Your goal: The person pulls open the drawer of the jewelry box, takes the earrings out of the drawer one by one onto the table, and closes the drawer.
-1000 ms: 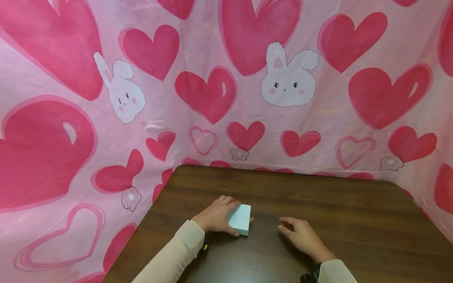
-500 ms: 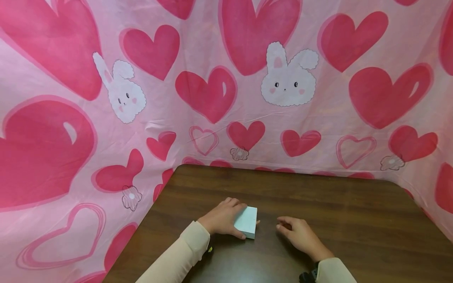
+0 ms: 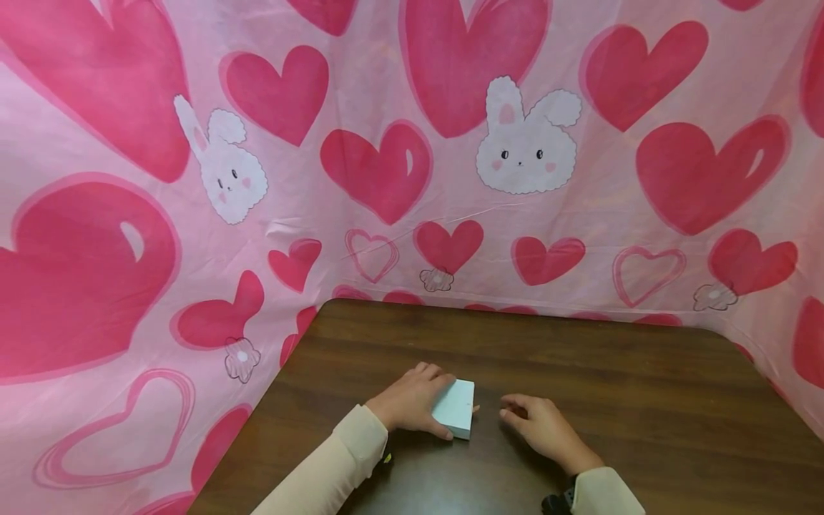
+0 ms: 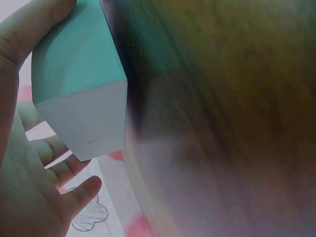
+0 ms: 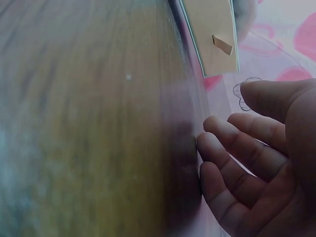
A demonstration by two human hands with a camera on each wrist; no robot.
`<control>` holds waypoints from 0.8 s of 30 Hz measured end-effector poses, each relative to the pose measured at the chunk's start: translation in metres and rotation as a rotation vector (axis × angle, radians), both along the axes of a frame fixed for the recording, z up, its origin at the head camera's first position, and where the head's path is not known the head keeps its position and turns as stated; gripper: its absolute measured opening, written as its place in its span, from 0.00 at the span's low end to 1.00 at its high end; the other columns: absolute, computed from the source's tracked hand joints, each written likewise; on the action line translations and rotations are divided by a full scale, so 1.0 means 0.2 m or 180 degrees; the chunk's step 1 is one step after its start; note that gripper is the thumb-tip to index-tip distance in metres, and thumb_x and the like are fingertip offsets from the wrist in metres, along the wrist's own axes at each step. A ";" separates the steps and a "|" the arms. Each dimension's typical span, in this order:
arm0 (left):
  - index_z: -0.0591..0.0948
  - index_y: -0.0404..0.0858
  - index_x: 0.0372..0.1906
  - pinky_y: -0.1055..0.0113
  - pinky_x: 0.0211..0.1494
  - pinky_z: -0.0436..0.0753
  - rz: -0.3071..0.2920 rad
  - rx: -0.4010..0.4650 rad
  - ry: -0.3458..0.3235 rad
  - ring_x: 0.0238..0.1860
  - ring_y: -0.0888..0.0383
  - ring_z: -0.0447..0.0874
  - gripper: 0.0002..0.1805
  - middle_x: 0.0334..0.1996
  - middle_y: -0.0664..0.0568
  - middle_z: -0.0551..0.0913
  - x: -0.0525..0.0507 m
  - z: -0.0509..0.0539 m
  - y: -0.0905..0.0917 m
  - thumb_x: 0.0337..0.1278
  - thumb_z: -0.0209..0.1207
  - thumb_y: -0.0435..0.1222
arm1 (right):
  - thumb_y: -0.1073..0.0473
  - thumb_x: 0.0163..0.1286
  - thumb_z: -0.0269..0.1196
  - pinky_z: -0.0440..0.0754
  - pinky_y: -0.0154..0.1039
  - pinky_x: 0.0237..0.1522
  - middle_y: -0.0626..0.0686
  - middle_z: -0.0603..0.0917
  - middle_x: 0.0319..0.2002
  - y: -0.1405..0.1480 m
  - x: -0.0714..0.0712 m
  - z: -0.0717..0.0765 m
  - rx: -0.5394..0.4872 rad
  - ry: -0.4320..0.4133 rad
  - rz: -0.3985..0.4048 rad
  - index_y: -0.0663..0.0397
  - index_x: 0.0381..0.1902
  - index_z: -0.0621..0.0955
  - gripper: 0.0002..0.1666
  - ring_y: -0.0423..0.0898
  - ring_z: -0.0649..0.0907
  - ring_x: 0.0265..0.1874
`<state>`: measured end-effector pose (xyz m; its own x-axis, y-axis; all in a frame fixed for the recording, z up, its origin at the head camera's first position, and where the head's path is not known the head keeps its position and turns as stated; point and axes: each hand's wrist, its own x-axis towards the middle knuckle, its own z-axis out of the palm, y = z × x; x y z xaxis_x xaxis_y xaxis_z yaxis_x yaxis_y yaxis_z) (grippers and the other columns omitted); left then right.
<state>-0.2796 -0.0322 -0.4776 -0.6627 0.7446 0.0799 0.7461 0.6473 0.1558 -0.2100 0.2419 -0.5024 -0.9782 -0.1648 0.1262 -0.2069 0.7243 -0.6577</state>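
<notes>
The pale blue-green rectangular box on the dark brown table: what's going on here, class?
A person's left hand grips the pale blue-green rectangular box on a dark brown wood-grain table. A small tan tab sticks out of the box's end facing the right hand, which stands apart and holds nothing.

Head view evenly lit by soft light, source out of frame; pink cloth palest at far left and stretched-looking there, pale glare on the near part of the worktop, soft shadows under left hand and right hand. Left wrist view dimmer, hazy; box edges fairly crisp, its end face in grey shade, worktop grain smeared out of focus with a greenish tint beside it. Right wrist view also murky, worktop blurred, bluish haze at left, dark shadow by the fingertips, cloth behind washed out.
</notes>
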 end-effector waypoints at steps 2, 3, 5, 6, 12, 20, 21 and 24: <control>0.68 0.49 0.70 0.61 0.60 0.69 -0.0020 0.0009 0.0016 0.58 0.58 0.66 0.56 0.58 0.57 0.71 0.00 0.00 0.00 0.32 0.67 0.71 | 0.51 0.69 0.63 0.79 0.51 0.47 0.45 0.85 0.44 0.00 0.00 0.00 0.0003 0.0009 0.0020 0.54 0.52 0.83 0.18 0.47 0.83 0.45; 0.68 0.48 0.70 0.61 0.61 0.69 -0.0026 0.0011 0.0010 0.58 0.58 0.66 0.56 0.58 0.57 0.71 0.01 -0.01 0.01 0.32 0.67 0.71 | 0.51 0.69 0.63 0.79 0.51 0.47 0.45 0.85 0.44 0.00 0.00 0.00 0.0012 0.0008 0.0030 0.54 0.52 0.83 0.18 0.47 0.83 0.46; 0.68 0.49 0.70 0.61 0.61 0.69 -0.0032 0.0007 -0.0012 0.58 0.58 0.66 0.55 0.58 0.57 0.71 0.01 -0.01 0.01 0.32 0.66 0.71 | 0.51 0.69 0.63 0.79 0.52 0.48 0.46 0.85 0.44 -0.01 -0.01 0.00 0.0030 0.0009 0.0031 0.54 0.52 0.83 0.18 0.47 0.83 0.46; 0.68 0.49 0.70 0.61 0.61 0.69 -0.0030 0.0007 -0.0034 0.58 0.58 0.66 0.55 0.58 0.57 0.71 0.01 -0.01 0.01 0.32 0.66 0.72 | 0.51 0.69 0.64 0.78 0.52 0.48 0.46 0.85 0.44 -0.01 -0.01 0.00 0.0033 0.0012 0.0027 0.53 0.51 0.84 0.18 0.47 0.83 0.46; 0.68 0.50 0.69 0.62 0.60 0.70 -0.0041 0.0011 -0.0068 0.57 0.59 0.66 0.54 0.57 0.58 0.71 0.02 0.00 0.03 0.33 0.65 0.72 | 0.51 0.68 0.64 0.78 0.52 0.48 0.46 0.85 0.44 -0.01 -0.01 0.00 0.0045 0.0003 0.0011 0.53 0.51 0.84 0.17 0.47 0.83 0.46; 0.69 0.49 0.69 0.63 0.59 0.70 -0.0067 0.0021 0.0051 0.56 0.59 0.66 0.54 0.56 0.57 0.71 0.04 -0.01 0.05 0.34 0.66 0.71 | 0.50 0.68 0.64 0.78 0.53 0.49 0.48 0.85 0.46 -0.02 0.00 0.01 0.0009 -0.0070 0.0001 0.53 0.51 0.84 0.18 0.48 0.82 0.47; 0.69 0.49 0.69 0.63 0.59 0.70 -0.0068 0.0024 0.0064 0.56 0.59 0.66 0.54 0.56 0.57 0.71 0.04 -0.01 0.05 0.34 0.66 0.71 | 0.50 0.68 0.64 0.78 0.53 0.49 0.49 0.85 0.46 -0.02 0.00 0.01 0.0006 -0.0072 -0.0003 0.53 0.51 0.84 0.18 0.48 0.82 0.47; 0.69 0.48 0.69 0.63 0.59 0.70 -0.0078 0.0031 0.0099 0.56 0.59 0.66 0.54 0.56 0.56 0.71 0.04 -0.01 0.06 0.33 0.66 0.71 | 0.50 0.68 0.64 0.78 0.53 0.48 0.50 0.85 0.47 -0.02 0.00 0.00 -0.0004 -0.0060 -0.0018 0.53 0.51 0.84 0.18 0.49 0.82 0.47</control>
<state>-0.2716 -0.0193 -0.4804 -0.6413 0.7597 0.1076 0.7663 0.6273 0.1385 -0.2106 0.2376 -0.5016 -0.9813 -0.1593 0.1078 -0.1904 0.7246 -0.6623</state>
